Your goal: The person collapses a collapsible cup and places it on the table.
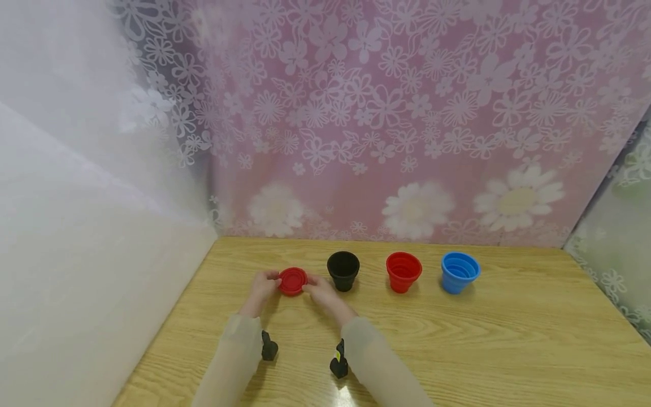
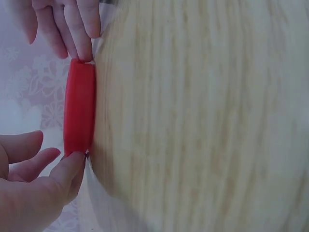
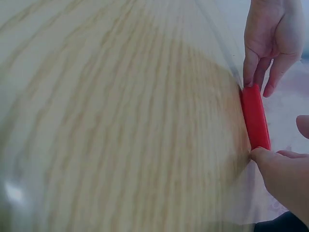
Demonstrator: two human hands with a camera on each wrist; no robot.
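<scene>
A red collapsible cup [image 1: 293, 281], folded down to a flat ringed disc, lies level at the left of the row, on or just above the table. My left hand [image 1: 263, 289] holds its left edge, with thumb and fingertips at the rim. On the opposite edge my right hand [image 1: 323, 293] grips it the same way. Both wrist views show the folded cup [image 2: 80, 106] edge-on between the two hands, low by the wood. Whether its underside touches the table, I cannot tell.
Right of the hands, a black cup [image 1: 344, 271], another red cup [image 1: 403, 272] and a blue cup [image 1: 459, 272] stand upright and expanded in a row. Behind the wooden table [image 1: 458, 350] hangs a pink flowered curtain [image 1: 356, 141]; a white wall [image 1: 102, 237] borders the left.
</scene>
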